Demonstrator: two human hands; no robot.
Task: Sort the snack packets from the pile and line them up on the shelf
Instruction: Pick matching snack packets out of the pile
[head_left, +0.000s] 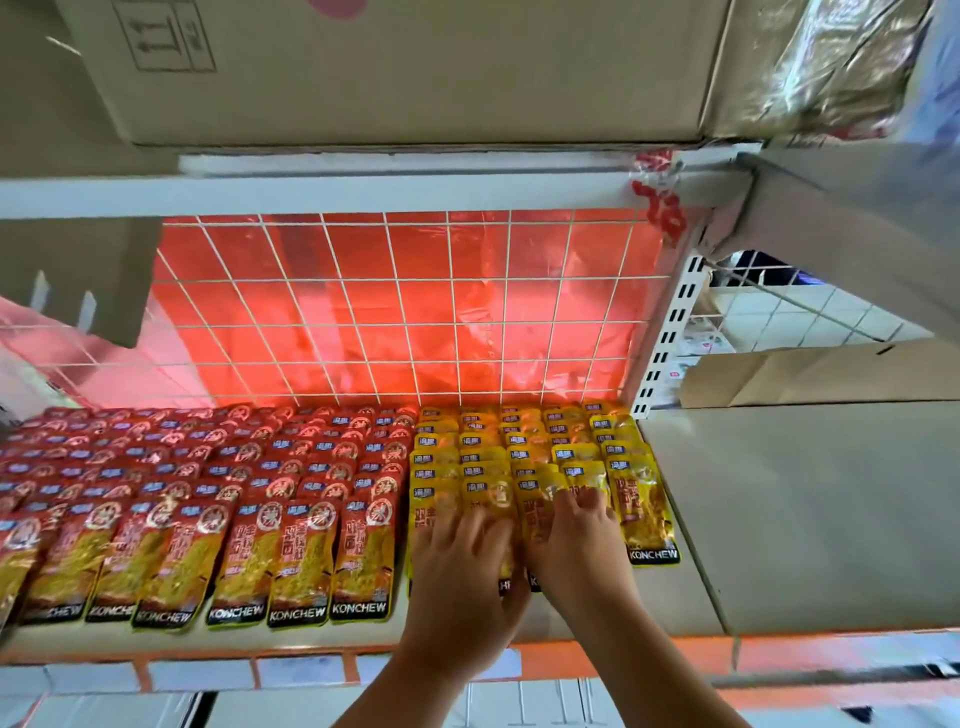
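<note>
Seemingly flat on the front yellow packets (645, 501): left hand (461, 564), right hand (577, 543).

Glossy plastic snack packets (291, 519), matt cardboard box (415, 67)

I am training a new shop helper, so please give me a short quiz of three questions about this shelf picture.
1. True or false: the red foil snack packets lie to the left of the yellow foil snack packets.
2. Which bare hands touch the yellow packets? A) left only B) right only C) both
3. Fill in: behind the packets stands a white wire ____.
Key: 1 true; 2 C, left hand and right hand; 3 grid.
</note>
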